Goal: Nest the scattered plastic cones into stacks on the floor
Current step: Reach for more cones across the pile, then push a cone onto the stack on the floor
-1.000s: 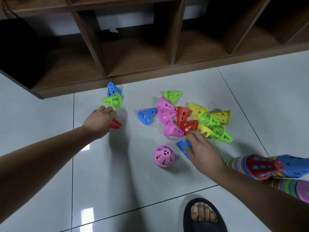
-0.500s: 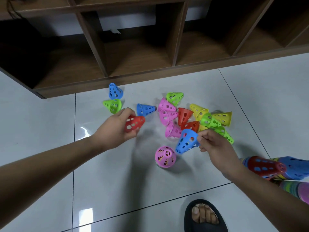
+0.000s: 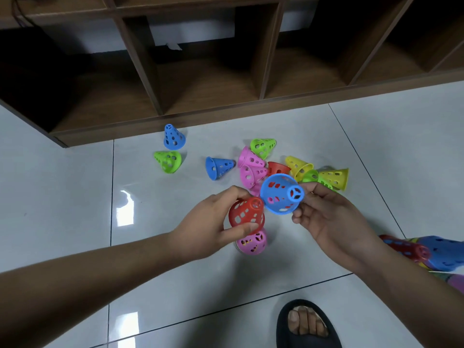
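My left hand [image 3: 206, 227] grips a red cone [image 3: 247, 213] just above an upright pink cone [image 3: 252, 243] standing on the floor. Beside it, my right hand [image 3: 324, 217] holds a blue cone [image 3: 281, 193] by its rim, tip toward me. Behind my hands lies a heap of pink [image 3: 249, 160], red [image 3: 277, 168], yellow [image 3: 335, 177] and green cones [image 3: 263, 146]. A blue cone [image 3: 218, 167] lies on its side left of the heap. Further left stand a blue cone [image 3: 173, 138] and a tipped green one [image 3: 168, 160].
A dark wooden shelf unit [image 3: 200, 114] with open compartments runs along the back, resting on the white tiled floor [image 3: 75, 197]. Long nested stacks of cones [image 3: 426, 252] lie at the right edge. A foot in a dark slipper [image 3: 306, 325] is at the bottom.
Both hands lifted their cones and came together over the pink cone: the left brought the red cone rightward above it, the right raised the blue cone next to it.
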Available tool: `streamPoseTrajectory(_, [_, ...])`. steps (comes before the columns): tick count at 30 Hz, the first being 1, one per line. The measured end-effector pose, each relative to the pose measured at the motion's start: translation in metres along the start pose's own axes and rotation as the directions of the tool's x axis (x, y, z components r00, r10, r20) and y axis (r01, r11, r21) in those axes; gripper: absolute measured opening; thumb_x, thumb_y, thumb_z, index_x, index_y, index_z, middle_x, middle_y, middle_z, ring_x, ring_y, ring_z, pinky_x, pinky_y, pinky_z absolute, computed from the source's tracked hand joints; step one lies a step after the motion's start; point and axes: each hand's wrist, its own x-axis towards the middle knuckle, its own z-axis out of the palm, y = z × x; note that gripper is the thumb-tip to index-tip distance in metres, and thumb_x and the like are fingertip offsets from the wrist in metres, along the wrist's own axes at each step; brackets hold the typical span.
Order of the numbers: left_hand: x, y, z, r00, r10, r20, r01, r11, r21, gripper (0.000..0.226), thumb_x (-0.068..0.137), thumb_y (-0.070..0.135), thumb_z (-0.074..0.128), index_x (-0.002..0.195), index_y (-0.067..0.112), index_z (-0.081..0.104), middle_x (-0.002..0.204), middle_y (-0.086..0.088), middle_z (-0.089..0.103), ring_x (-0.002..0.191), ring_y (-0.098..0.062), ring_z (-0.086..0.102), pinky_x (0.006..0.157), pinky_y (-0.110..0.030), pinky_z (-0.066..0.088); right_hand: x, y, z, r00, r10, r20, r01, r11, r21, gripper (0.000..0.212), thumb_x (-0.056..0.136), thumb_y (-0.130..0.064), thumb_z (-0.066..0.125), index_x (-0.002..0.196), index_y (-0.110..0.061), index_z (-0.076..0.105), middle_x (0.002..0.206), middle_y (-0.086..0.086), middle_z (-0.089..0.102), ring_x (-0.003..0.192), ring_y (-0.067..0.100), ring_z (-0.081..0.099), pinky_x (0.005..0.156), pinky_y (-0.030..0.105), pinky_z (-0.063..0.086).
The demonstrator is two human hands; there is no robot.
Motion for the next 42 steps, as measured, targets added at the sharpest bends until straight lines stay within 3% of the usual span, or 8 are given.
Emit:
streamPoseTrajectory(6, [-0.002, 0.002, 0.011, 1.000, 0.019, 0.017, -0.019, 0.999, 0.048, 0.051, 0.095, 0.060, 0.073, 0.135, 0.039, 0.049, 0.130, 0.023, 0.062, 0.115, -0.003, 0.062, 0.096, -0.023, 0.052, -0.001, -0.003, 0.005, 0.999, 0.032, 0.021, -0.033, 0.995, 0.090, 0.022, 0.104, 0.000, 0.049, 0.098, -0.008, 0.070, 0.088, 0.012, 0.065, 0.065, 0.019, 0.055, 0.064, 0.028, 0.053])
streamPoseTrajectory(16, [-0.010, -0.043, 0.025, 0.989, -0.010, 0.149, -0.003, 0.996, 0.085, 0.066, 0.087, 0.064, 0.079, 0.139, 0.029, 0.056, 0.135, 0.018, 0.060, 0.122, -0.002, 0.058, 0.104, -0.026, 0.049, 0.011, 0.048, -0.006, 0.963, 0.269, 0.001, -0.261, 0.934, -0.244, 0.014, 0.106, -0.007, 0.058, 0.107, 0.000, 0.070, 0.089, 0.016, 0.071, 0.070, 0.019, 0.066, 0.064, 0.027, 0.055])
streamPoseTrajectory(24, [-0.014, -0.105, -0.006, 0.989, -0.058, 0.136, 0.020, 0.964, 0.266, 0.065, 0.085, 0.054, 0.083, 0.140, 0.032, 0.056, 0.137, 0.014, 0.058, 0.126, -0.008, 0.056, 0.105, -0.026, 0.047, 0.026, 0.058, -0.026, 0.984, 0.155, -0.089, -0.179, 0.839, -0.513, 0.011, 0.101, -0.004, 0.066, 0.106, -0.010, 0.074, 0.097, 0.014, 0.079, 0.083, 0.023, 0.073, 0.068, 0.033, 0.059])
streamPoseTrajectory(26, [-0.005, -0.119, -0.020, 0.995, -0.068, 0.070, 0.043, 0.948, 0.314, 0.060, 0.087, 0.049, 0.084, 0.138, 0.029, 0.058, 0.133, 0.010, 0.060, 0.123, -0.014, 0.060, 0.103, -0.032, 0.050, 0.034, 0.056, -0.039, 0.993, -0.017, -0.115, -0.067, 0.722, -0.689, 0.013, 0.098, -0.008, 0.069, 0.102, -0.019, 0.076, 0.093, 0.000, 0.078, 0.085, 0.013, 0.072, 0.075, 0.028, 0.058])
streamPoseTrajectory(29, [0.008, -0.136, -0.044, 0.996, -0.079, -0.045, 0.090, 0.911, 0.402, 0.056, 0.085, 0.036, 0.087, 0.134, 0.025, 0.061, 0.130, 0.005, 0.062, 0.119, -0.022, 0.062, 0.099, -0.035, 0.052, 0.044, 0.048, -0.057, 0.958, -0.281, -0.060, 0.059, 0.398, -0.916, 0.016, 0.094, -0.012, 0.071, 0.101, -0.025, 0.074, 0.099, -0.012, 0.071, 0.086, 0.003, 0.065, 0.074, 0.014, 0.044])
streamPoseTrajectory(33, [0.023, -0.150, -0.076, 0.973, -0.127, -0.191, 0.212, 0.815, 0.539, 0.056, 0.083, 0.029, 0.087, 0.133, 0.021, 0.063, 0.137, -0.002, 0.060, 0.126, -0.031, 0.058, 0.098, -0.044, 0.049, 0.054, 0.048, -0.084, 0.909, -0.417, 0.018, 0.071, 0.113, -0.991, 0.029, 0.088, -0.007, 0.072, 0.114, -0.021, 0.070, 0.117, 0.002, 0.060, 0.103, 0.026, 0.061, 0.085, 0.034, 0.050])
streamPoseTrajectory(37, [0.027, -0.162, -0.099, 0.930, -0.280, -0.236, 0.367, 0.714, 0.597, 0.069, 0.082, 0.034, 0.085, 0.144, 0.025, 0.055, 0.159, -0.007, 0.045, 0.145, -0.035, 0.041, 0.109, -0.055, 0.041, 0.058, 0.054, -0.094, 0.924, -0.381, 0.035, 0.053, 0.036, -0.998, 0.040, 0.087, -0.007, 0.075, 0.125, -0.016, 0.068, 0.125, 0.010, 0.060, 0.115, 0.036, 0.056, 0.096, 0.045, 0.051])
streamPoseTrajectory(42, [0.019, -0.178, -0.107, 0.869, -0.407, -0.282, 0.495, 0.725, 0.479, 0.067, 0.090, 0.043, 0.079, 0.149, 0.026, 0.052, 0.158, -0.006, 0.046, 0.144, -0.036, 0.042, 0.111, -0.056, 0.044, 0.055, 0.055, -0.094, 0.922, -0.382, 0.062, 0.065, -0.004, -0.998, 0.041, 0.085, -0.003, 0.078, 0.124, -0.008, 0.068, 0.121, 0.017, 0.064, 0.107, 0.044, 0.061, 0.091, 0.050, 0.053])
